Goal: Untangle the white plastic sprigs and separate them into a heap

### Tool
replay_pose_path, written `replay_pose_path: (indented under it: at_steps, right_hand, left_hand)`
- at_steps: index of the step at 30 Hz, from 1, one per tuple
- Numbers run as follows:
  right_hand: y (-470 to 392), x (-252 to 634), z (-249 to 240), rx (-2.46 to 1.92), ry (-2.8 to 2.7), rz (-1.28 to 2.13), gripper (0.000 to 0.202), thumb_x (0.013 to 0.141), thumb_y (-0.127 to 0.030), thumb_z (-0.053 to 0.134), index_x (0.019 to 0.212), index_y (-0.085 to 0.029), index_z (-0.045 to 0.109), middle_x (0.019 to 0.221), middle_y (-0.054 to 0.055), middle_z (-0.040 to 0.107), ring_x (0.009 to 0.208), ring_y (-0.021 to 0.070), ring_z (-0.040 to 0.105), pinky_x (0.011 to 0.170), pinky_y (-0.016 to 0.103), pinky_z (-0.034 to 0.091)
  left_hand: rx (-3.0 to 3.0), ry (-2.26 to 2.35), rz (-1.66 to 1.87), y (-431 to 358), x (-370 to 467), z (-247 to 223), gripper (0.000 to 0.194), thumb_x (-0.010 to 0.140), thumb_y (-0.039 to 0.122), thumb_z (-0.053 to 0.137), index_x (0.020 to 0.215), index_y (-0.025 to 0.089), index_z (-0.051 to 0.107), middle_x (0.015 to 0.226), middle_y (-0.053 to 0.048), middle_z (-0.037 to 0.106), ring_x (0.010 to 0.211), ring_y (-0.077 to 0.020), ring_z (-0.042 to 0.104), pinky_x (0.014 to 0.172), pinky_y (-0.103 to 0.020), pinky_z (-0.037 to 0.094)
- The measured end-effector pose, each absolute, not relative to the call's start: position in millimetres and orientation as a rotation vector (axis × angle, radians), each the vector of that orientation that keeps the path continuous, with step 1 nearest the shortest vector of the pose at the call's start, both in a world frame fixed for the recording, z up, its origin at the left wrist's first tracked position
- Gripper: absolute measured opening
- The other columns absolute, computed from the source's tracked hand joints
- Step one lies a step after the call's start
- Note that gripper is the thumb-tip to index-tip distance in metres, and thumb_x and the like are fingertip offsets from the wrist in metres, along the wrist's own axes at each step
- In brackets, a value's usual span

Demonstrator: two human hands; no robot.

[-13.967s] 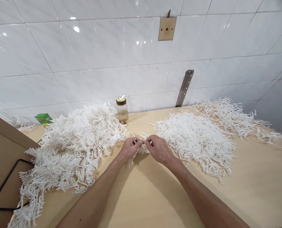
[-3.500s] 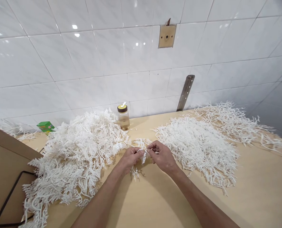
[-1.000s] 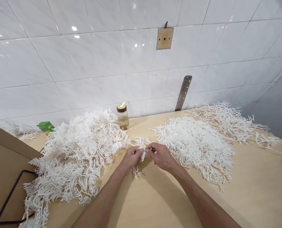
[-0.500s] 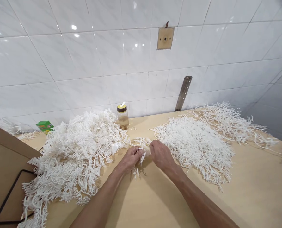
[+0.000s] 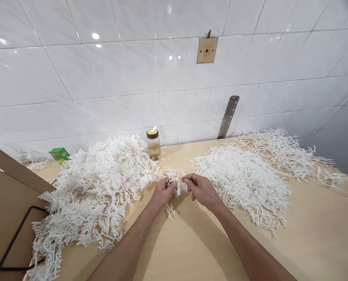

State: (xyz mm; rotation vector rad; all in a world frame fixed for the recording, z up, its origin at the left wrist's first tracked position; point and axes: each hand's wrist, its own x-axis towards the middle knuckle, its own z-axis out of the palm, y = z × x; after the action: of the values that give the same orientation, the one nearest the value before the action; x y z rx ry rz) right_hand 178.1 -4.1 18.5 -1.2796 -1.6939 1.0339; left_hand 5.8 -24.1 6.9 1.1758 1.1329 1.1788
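Observation:
My left hand is closed, thumb against fingers, on a small clump of white branching strands above the tabletop. Just to its right is my right hand, its thumb and forefinger pinched together beside the clump. Whatever lies between those fingertips is too small to make out. More loose strands lie on the table just behind the hands, and a small sprig rests in front of them. A large heap of white branching strands is on the left; a second heap lies to the right.
Behind the hands stands a clear jar with a yellow and dark lid. A thinner spread of strands lies at the back right. At the left are a green box and a brown panel. A metal strip leans against the tiled wall.
My right hand has turned slightly, its thumb and fingertips now showing. My left hand stays on the clump. The whole view has shifted a little.

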Motion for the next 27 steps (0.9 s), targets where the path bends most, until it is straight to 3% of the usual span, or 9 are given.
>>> replay_pose_path:
  at_steps: [5, 11, 27]
  right_hand:
    - [-9.0, 164.1, 12.9, -1.197, -1.617, 1.266, 0.026, 0.082, -0.036, 0.057, 0.099, -0.018, 0.066, 0.058, -0.005, 0.054, 0.038, 0.0084, 0.049, 0.04, 0.022, 0.043]
    - [-4.9, 166.3, 5.8, -1.152, -1.505, 1.377, 0.024, 0.08, -0.039, 0.061, 0.087, -0.017, 0.065, 0.055, -0.005, 0.053, 0.041, 0.0085, 0.048, 0.039, 0.021, 0.042]
    - [-5.6, 173.2, 12.6, -1.144, -1.599, 1.397, 0.028, 0.081, -0.044, 0.06, 0.075, -0.017, 0.059, 0.058, -0.005, 0.052, 0.041, 0.0076, 0.048, 0.039, 0.02, 0.04]
  left_hand:
    - [1.245, 1.192, 1.227, -21.0, 4.7, 2.5, 0.041, 0.075, 0.054, 0.068, 0.07, 0.018, 0.05, 0.056, 0.007, 0.041, 0.05, -0.0073, 0.033, 0.049, -0.021, 0.026]
    - [1.328, 1.257, 1.259, -18.3, 5.9, -0.1, 0.039, 0.074, 0.051, 0.067, 0.066, 0.018, 0.048, 0.057, 0.006, 0.042, 0.053, -0.0087, 0.037, 0.051, -0.022, 0.029]
    - [1.319, 1.21, 1.221, -22.1, 10.2, 5.4, 0.041, 0.075, 0.055, 0.065, 0.067, 0.017, 0.051, 0.058, 0.005, 0.044, 0.054, -0.0091, 0.038, 0.052, -0.022, 0.031]
